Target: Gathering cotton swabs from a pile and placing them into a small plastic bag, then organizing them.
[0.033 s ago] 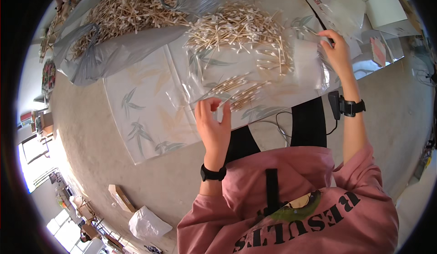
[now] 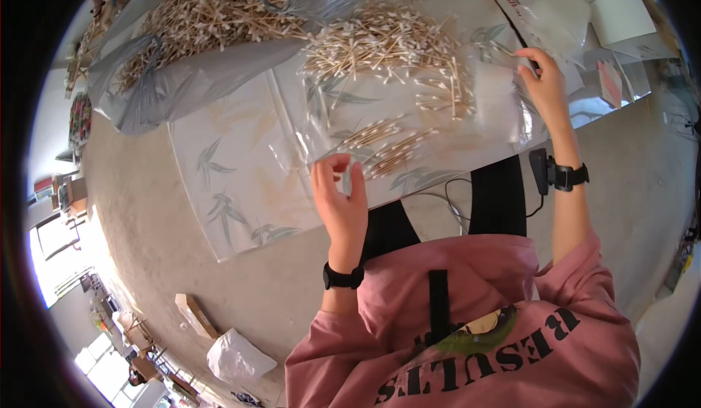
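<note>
My left hand (image 2: 339, 207) is at the table's near edge, its fingers curled and the tips of thumb and index close together. Whether something thin is between them is too small to make out. Beyond its fingertips lie two small rows of cotton swabs (image 2: 394, 154), side by side. Farther right my right hand (image 2: 546, 86) hovers with thumb and index apart, next to a stack of clear plastic bags (image 2: 496, 101) and a long thin black stick (image 2: 509, 19). A large loose heap of cotton swabs (image 2: 380, 43) lies beyond both hands.
A grey plastic bag (image 2: 197, 79) full of cotton swabs stands at the far left. Flat clear plastic (image 2: 296, 149) lies left of the swab rows on the leaf-patterned tablecloth (image 2: 241, 167). White boxes (image 2: 621, 17) stand far right. A white bag (image 2: 239, 360) rests on the floor.
The whole view has shifted very slightly. Both hands keep almost the same pose and place.
</note>
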`<state>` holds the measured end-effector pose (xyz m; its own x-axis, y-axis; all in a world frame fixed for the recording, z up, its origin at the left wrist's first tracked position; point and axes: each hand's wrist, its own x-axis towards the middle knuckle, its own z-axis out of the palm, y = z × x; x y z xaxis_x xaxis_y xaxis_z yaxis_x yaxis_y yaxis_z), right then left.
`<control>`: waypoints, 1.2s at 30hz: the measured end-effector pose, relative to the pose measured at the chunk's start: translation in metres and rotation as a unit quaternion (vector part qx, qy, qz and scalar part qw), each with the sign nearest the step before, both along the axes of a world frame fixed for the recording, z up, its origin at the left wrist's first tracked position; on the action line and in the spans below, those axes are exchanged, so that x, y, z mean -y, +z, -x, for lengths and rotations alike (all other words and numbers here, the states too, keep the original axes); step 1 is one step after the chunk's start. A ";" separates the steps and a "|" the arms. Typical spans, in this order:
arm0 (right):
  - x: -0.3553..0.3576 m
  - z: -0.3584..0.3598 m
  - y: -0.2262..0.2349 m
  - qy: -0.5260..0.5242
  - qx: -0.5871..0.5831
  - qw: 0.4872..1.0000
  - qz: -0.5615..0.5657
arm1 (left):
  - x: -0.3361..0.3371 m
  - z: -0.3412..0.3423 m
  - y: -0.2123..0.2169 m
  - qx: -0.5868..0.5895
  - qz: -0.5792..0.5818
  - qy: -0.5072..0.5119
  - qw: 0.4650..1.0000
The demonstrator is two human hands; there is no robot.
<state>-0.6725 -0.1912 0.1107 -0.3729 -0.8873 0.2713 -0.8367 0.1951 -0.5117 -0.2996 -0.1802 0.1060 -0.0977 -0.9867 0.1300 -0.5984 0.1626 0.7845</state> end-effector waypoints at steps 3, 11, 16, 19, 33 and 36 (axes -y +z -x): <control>-0.008 -0.042 0.021 0.000 0.221 0.974 0.042 | 0.001 -0.008 -0.004 -0.162 -0.036 0.081 0.983; -0.024 -0.162 0.007 0.052 0.578 0.811 0.068 | 0.007 -0.001 -0.015 -0.392 -0.112 0.136 0.903; -0.024 -0.171 -0.009 0.100 0.356 0.927 0.055 | 0.014 -0.006 -0.013 -0.374 -0.100 0.141 0.911; -0.022 -0.171 -0.010 0.138 0.144 0.980 0.022 | 0.019 -0.010 -0.013 -0.369 -0.089 0.134 0.915; -0.012 -0.155 -0.003 0.244 -0.026 0.968 -0.056 | 0.009 0.005 -0.008 0.134 0.031 -0.166 0.976; -0.005 -0.153 0.001 0.239 -0.014 0.970 -0.031 | 0.003 0.004 -0.006 0.137 0.026 -0.176 0.974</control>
<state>-0.5193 -0.1865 0.1112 0.0928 -0.9718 0.2167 -0.8527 -0.1899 -0.4867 -0.3039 -0.1836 0.0997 -0.4674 -0.8783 0.1009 -0.6836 0.4314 0.5887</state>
